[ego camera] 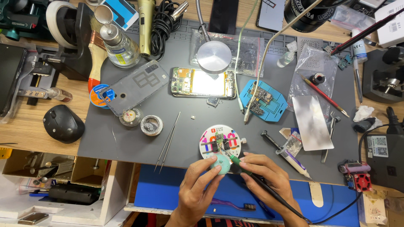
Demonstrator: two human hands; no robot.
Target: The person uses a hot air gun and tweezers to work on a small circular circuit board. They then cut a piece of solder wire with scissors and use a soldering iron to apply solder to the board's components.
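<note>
Small green circuit board [219,141], clamped in the middle of a round white holder with coloured markings [221,142], sat on the grey silicone mat [126,138] near the front edge of the bench [29,134]. Reached in from the lower edge of the view, both hands, forearms angled upward and inward toward the holder. Left hand [201,185]: palm turned down, fingers curled, thumb and forefinger pinched in a narrow grip on a pale mint-green round object [221,164] just below the holder and touching its near rim. Right hand [265,176]: wrist bent slightly left, fingers folded in a pen-like grip closed on a black-handled soldering iron with a green collar [240,162], tip pointed up-left and met the board on the holder; black cord trailed back past the wrist to the lower right. Lay left of the holder, well apart from the hands, thin steel tweezers [168,141]. Stood farther back on the mat an opened smartphone with bared insides [203,83], under a round metal lamp head on a gooseneck [214,56]. Rested to the right of the holder a blue board fixture [264,101], a flat shiny metal plate [312,122] and a small syringe of paste [294,162].
</note>
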